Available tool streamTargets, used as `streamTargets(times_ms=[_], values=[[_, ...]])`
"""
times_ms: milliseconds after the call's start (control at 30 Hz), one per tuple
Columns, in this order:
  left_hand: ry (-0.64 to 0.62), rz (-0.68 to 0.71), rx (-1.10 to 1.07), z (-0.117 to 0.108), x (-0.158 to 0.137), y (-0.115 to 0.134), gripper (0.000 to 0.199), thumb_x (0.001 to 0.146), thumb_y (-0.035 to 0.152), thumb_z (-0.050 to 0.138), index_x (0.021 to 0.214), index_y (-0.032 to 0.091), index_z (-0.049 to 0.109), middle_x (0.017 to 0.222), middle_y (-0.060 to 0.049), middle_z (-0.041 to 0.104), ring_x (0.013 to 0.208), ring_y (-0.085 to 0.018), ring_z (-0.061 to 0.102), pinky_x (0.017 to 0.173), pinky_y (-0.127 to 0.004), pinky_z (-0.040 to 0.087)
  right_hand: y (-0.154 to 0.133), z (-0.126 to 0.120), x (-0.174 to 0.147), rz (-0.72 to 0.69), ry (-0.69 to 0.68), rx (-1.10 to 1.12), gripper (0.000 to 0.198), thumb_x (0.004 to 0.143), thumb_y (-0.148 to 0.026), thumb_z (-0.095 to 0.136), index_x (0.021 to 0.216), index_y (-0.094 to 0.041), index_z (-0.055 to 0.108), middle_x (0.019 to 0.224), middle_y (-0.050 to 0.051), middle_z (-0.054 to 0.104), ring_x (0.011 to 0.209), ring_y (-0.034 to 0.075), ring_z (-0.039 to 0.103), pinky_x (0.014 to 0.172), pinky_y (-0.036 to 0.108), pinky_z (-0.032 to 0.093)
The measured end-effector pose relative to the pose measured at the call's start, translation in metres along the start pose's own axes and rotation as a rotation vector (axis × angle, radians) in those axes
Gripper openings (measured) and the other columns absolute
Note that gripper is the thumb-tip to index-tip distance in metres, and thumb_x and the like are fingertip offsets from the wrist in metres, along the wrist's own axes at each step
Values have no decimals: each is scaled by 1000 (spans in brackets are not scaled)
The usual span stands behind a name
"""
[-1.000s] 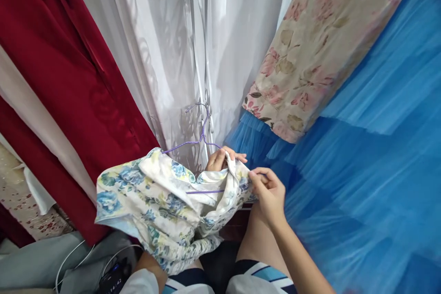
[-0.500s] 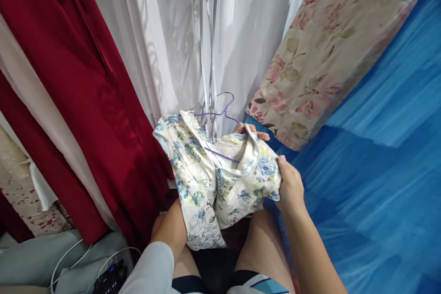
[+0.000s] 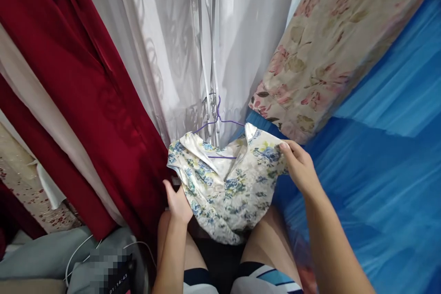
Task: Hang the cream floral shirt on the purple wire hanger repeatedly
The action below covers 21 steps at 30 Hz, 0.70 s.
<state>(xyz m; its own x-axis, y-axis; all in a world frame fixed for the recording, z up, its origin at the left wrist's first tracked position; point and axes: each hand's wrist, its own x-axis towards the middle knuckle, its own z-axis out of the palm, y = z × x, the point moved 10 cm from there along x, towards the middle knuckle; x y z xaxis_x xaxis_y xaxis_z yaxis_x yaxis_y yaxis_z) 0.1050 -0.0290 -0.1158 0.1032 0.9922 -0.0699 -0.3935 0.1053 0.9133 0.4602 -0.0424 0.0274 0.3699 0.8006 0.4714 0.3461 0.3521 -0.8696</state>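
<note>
A white blouse (image 3: 241, 193) with blue and yellow flowers hangs over my lap on a thin purple hanger (image 3: 218, 117). The hanger's hook stands up in front of the white straps, and its lower bar shows through the neckline. At the blouse's right shoulder, my right hand (image 3: 299, 165) pinches the sleeve edge between thumb and fingers. Below the other sleeve, my left hand (image 3: 179, 204) lies against the side of the blouse, its thumb stretched away from the cloth. The fingers of that hand are hidden behind the fabric.
Long dark red cloth (image 3: 103, 115) hangs on the left, and white cloth (image 3: 255, 41) with hanging straps (image 3: 211, 55) is ahead. To the right are a pink-flowered cloth (image 3: 296, 69) and blue tulle (image 3: 375, 183). A white cable (image 3: 77, 250) crosses grey cushions (image 3: 41, 257) at lower left.
The blouse has been turned to lie straighter on the hanger, its neckline now settled. My left hand has come out from under the cloth at the side. My right hand stays on the sleeve, slightly higher.
</note>
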Motion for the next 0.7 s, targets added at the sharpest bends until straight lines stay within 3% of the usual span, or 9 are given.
streamTargets(times_ms=[100, 133, 167, 200, 267, 333, 400, 567, 700], values=[[23, 62, -75, -14, -21, -8, 78, 72, 80, 53, 134, 34, 55, 130, -10, 62, 125, -34, 54, 93, -49, 51, -11, -5, -57, -164, 418, -165, 51, 85, -50, 61, 126, -21, 54, 132, 13, 54, 122, 34, 48, 98, 48, 41], [50, 76, -36, -17, -24, -10, 71, 72, 68, 65, 133, 33, 56, 127, -10, 64, 123, -32, 57, 93, -47, 51, -4, 6, -76, -144, 454, -128, 46, 88, -48, 59, 126, -22, 53, 132, 13, 53, 121, 33, 48, 98, 47, 41], [75, 88, 16, -18, -26, -12, 64, 72, 56, 73, 129, 31, 58, 123, -10, 66, 120, -31, 59, 93, -44, 51, 6, 27, -90, -99, 388, -76, 36, 90, -46, 57, 118, -24, 56, 122, 12, 58, 113, 32, 53, 95, 46, 43], [94, 99, 67, -18, -26, -13, 57, 71, 47, 76, 123, 30, 62, 118, -9, 68, 116, -31, 61, 93, -43, 51, 19, 58, -100, -33, 220, -27, 27, 91, -47, 54, 107, -25, 59, 109, 11, 62, 102, 31, 57, 89, 45, 45], [121, 120, 133, -16, -26, -12, 40, 71, 41, 76, 107, 26, 68, 107, -9, 72, 110, -30, 65, 91, -42, 51, 40, 120, -117, 85, -131, 77, 26, 92, -51, 50, 95, -27, 59, 92, 8, 64, 89, 30, 60, 80, 43, 47], [138, 134, 149, -14, -26, -11, 29, 73, 40, 74, 96, 25, 69, 101, -8, 73, 105, -29, 66, 91, -41, 51, 54, 159, -126, 154, -327, 127, 29, 93, -54, 46, 90, -27, 56, 80, 6, 63, 80, 28, 60, 74, 41, 47], [141, 128, 134, -14, -29, -10, 28, 73, 38, 73, 97, 24, 70, 101, -8, 73, 105, -29, 66, 91, -39, 51, 62, 175, -122, 177, -375, 95, 30, 92, -55, 45, 87, -27, 52, 74, 3, 61, 73, 26, 59, 70, 39, 46], [125, 141, 27, -15, -36, -3, 43, 73, 35, 76, 111, 18, 68, 108, -11, 72, 109, -28, 65, 98, -39, 47, 72, 181, -104, 194, -332, -126, 28, 87, -52, 51, 87, -24, 49, 66, 0, 59, 62, 23, 56, 62, 34, 41], [99, 127, -8, -16, -35, -4, 46, 72, 33, 77, 112, 13, 67, 107, -13, 72, 110, -30, 64, 97, -40, 46, 67, 192, -105, 190, -358, -32, 25, 88, -44, 46, 73, -23, 48, 59, 0, 55, 55, 19, 52, 56, 30, 38]])
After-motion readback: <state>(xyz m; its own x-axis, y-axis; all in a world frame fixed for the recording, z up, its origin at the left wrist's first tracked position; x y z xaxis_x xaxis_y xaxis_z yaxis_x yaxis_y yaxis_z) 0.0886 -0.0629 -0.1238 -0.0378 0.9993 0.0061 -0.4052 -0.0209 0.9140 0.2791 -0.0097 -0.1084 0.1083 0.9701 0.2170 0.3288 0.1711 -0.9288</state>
